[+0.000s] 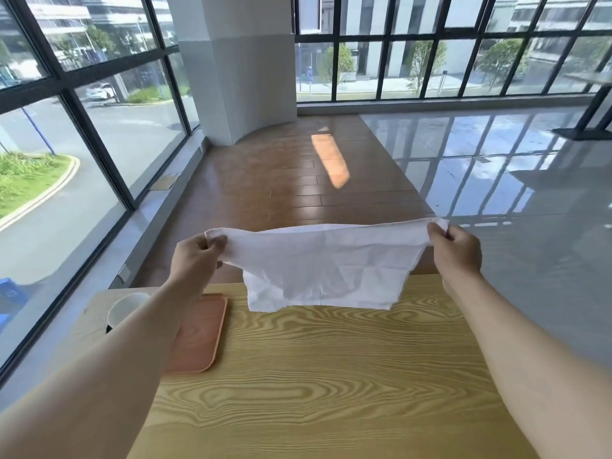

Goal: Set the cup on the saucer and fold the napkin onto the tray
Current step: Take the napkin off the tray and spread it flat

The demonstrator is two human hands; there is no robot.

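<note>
**Napkin held in the air over the table, tray and cup off to the left**

Napkin (323,270): white cloth, creased, stretched between both hands above the far part of the table (331,376). Top edge pulled fairly taut with a slight sag; lower edge hangs free, its bottom hem just above the wood, contact not clear.

Left hand (195,256): fingers closed, pinching the napkin's upper left corner. Right hand (455,248): fingers closed, pinching the upper right corner; a bit of cloth sticks out above the thumb.

Tray (202,329): pink-orange, rounded corners, flat on the table left of the napkin. The left forearm crosses over its near left part and hides it. Visible part of the tray is bare.

Cup (124,308): white, upright, at the table's left edge, just left of the tray; mostly covered by the left forearm. Something dark shows beneath it; cannot tell whether that is the saucer.

Table: light wood grain. Centre and right of the surface are open between the forearms. Far edge lies behind the hanging napkin; left edge runs close to the cup.

Beyond: brown and glossy grey floor, white pillar, windows.
</note>
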